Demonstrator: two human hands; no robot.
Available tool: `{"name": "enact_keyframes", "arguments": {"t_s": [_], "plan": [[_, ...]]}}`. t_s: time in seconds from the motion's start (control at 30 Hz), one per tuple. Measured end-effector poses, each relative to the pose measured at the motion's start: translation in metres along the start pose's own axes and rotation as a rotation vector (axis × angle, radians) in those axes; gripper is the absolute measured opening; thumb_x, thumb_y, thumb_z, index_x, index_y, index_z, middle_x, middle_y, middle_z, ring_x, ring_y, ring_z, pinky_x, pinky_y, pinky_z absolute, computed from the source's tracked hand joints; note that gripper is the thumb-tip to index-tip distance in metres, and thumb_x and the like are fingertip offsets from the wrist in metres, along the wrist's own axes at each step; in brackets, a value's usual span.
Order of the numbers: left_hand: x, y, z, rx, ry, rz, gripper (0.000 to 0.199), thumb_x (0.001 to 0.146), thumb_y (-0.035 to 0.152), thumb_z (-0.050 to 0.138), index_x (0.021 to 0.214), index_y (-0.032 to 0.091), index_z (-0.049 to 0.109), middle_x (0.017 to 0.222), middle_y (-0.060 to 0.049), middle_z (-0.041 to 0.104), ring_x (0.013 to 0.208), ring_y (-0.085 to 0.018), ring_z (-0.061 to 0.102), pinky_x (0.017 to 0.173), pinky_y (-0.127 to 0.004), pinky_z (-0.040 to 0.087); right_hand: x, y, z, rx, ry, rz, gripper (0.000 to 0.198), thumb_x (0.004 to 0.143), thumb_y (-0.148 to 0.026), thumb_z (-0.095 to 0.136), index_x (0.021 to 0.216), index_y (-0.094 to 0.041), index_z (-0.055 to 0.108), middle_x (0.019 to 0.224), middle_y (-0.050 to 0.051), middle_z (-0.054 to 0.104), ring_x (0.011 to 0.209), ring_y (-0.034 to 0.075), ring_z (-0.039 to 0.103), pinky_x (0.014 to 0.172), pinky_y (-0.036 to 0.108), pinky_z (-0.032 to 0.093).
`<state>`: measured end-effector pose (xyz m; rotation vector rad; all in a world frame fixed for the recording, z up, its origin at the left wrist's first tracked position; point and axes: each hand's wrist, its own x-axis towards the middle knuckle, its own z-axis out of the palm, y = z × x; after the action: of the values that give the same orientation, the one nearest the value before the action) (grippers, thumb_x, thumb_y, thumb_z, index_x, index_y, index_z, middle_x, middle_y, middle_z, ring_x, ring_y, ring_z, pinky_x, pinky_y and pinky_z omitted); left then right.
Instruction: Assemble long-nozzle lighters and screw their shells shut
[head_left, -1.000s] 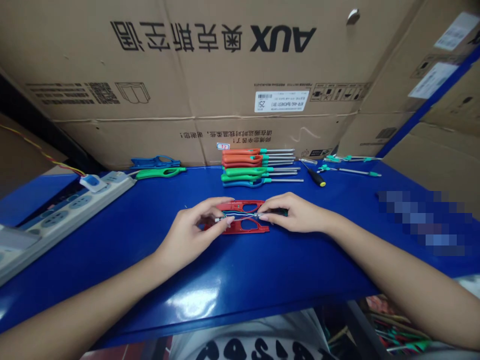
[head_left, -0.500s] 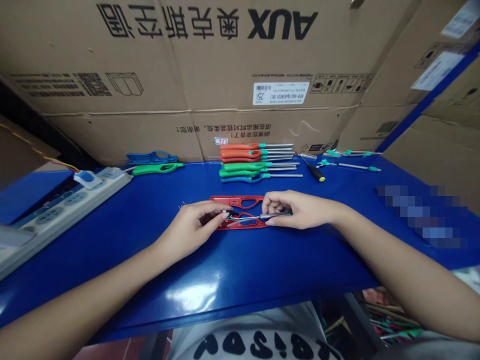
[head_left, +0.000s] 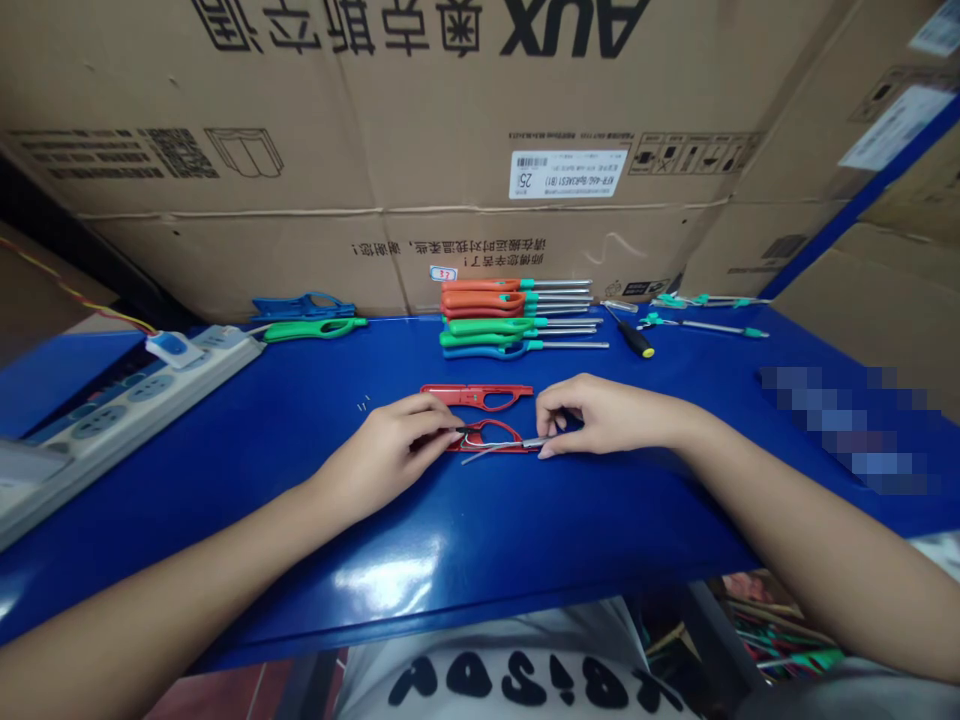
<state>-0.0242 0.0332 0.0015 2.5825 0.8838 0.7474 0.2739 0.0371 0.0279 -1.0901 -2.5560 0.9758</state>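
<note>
Two red halves of a long-nosed lighter's casing lie on the blue tabletop. The upper casing half (head_left: pixel 450 397) rests apart from both hands. Over the left end of the lower casing half (head_left: pixel 516 432), my left hand (head_left: pixel 394 440) pinches a small black part (head_left: pixel 470 430) between thumb and fingers. A thin pale wire (head_left: pixel 484 446) runs from near that part to a metal tube (head_left: pixel 534 442). My right hand (head_left: pixel 596 415) pinches this tube at the casing's right end; the palm hides its far end. A thin grey tube (head_left: pixel 474 459) sticks out toward the lower left.
Behind, assembled lighters (head_left: pixel 487 327) are stacked, with a screwdriver (head_left: pixel 636 342) and lighter nozzles (head_left: pixel 716 328) to their right. Green (head_left: pixel 315 329) and blue casings (head_left: pixel 300 306) lie back left. Several tiny screws (head_left: pixel 364 404) sit beside my left hand. A power strip (head_left: pixel 112 425) lines the left edge.
The metal tube and black part have come down onto the lower casing half. My right hand has shifted slightly right, uncovering the upper half's right end. The camera view has tilted a little.
</note>
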Motion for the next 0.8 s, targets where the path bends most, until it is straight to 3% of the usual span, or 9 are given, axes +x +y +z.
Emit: {"name": "enact_keyframes", "arguments": {"t_s": [0.4, 0.57, 0.8], "plan": [[0.001, 0.003, 0.003, 0.01, -0.017, 0.001, 0.021, 0.1, 0.025, 0.054, 0.103, 0.018, 0.074, 0.098, -0.006, 0.074, 0.09, -0.018, 0.071, 0.083, -0.03, 0.059, -0.003, -0.002, -0.002, -0.104, -0.02, -0.044, 0.015, 0.089, -0.032, 0.072, 0.085, -0.017, 0.074, 0.078, 0.001, 0.069, 0.068, 0.012, 0.06, 0.064, 0.024, 0.043], [0.0, 0.002, 0.005, -0.007, -0.018, 0.012, 0.021, 0.1, 0.023, 0.055, 0.103, 0.018, 0.074, 0.099, -0.007, 0.074, 0.091, -0.018, 0.071, 0.082, -0.03, 0.058, -0.005, -0.013, -0.001, -0.301, -0.033, -0.075, 0.015, 0.094, -0.025, 0.064, 0.081, -0.019, 0.068, 0.08, 0.002, 0.067, 0.076, 0.015, 0.061, 0.068, 0.026, 0.04], [0.001, 0.004, 0.005, 0.005, 0.003, 0.019, 0.017, 0.098, 0.02, 0.058, 0.102, 0.016, 0.074, 0.096, -0.005, 0.074, 0.088, -0.017, 0.07, 0.081, -0.028, 0.057, -0.002, -0.035, 0.009, -0.552, -0.086, 0.049, 0.02, 0.096, -0.015, 0.055, 0.078, -0.017, 0.064, 0.084, 0.005, 0.067, 0.073, 0.017, 0.06, 0.065, 0.029, 0.035]]}}
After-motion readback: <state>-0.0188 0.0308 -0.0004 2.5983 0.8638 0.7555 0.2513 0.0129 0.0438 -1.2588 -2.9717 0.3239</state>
